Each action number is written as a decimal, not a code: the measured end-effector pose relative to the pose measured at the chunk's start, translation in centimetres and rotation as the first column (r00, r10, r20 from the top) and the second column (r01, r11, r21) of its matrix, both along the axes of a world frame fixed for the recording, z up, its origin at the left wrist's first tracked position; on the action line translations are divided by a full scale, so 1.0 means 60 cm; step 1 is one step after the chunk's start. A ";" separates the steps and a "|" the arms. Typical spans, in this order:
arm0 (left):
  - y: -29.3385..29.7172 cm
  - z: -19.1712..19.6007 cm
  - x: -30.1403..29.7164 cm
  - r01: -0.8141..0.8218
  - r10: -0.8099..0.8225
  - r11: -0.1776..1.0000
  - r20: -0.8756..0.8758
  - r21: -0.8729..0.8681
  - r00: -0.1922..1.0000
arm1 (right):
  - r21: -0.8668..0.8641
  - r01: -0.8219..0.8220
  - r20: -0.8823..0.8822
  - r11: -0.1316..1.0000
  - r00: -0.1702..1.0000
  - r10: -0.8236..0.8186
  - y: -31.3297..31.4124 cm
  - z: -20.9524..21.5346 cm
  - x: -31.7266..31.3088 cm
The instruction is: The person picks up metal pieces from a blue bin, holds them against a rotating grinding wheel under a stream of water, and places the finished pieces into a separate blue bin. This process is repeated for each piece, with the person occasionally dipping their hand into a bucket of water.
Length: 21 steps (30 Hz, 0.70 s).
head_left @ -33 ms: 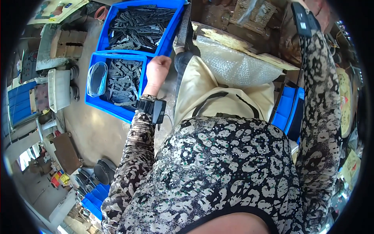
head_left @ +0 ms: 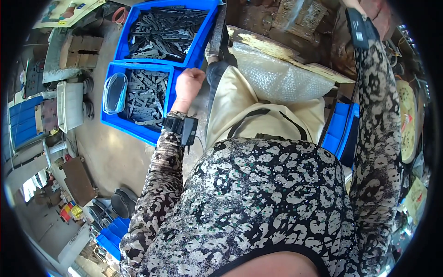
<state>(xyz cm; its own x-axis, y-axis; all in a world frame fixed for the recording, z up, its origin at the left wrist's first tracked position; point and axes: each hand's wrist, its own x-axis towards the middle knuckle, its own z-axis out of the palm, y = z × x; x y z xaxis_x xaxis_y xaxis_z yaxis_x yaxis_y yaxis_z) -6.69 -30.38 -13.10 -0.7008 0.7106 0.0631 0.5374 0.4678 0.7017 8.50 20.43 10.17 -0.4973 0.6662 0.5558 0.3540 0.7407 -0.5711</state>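
Note:
My left hand (head_left: 189, 85) is curled closed above the right rim of the nearer blue bin (head_left: 138, 131); whatever it may hold is hidden. Inside that bin lie loose flat grey metal pieces (head_left: 146, 94), with a clear plastic tub (head_left: 115, 93) at its left side. Behind it, a second blue bin (head_left: 121, 44) is heaped with long dark metal strips (head_left: 166, 32). At the upper right, my right hand (head_left: 352, 4) is cut off by the picture's top edge, so its fingers do not show. Each wrist carries a black strapped device.
Bubble wrap (head_left: 281, 76) hangs along a worn wooden board (head_left: 263, 42) before my lap. Past it lies a wet brown work area with a metal plate (head_left: 302, 21). Blue crates (head_left: 339, 129) stand at right, a white tub (head_left: 70, 107) at left.
My left hand has shifted slightly right and toward me. My right forearm has moved a little toward me. Bins and their contents look the same.

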 end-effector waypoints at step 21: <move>0.110 -0.089 -0.005 0.107 0.046 0.622 0.172 -0.776 0.984 | -0.659 -0.028 -0.152 0.751 0.984 -0.097 -0.181 -0.086 0.216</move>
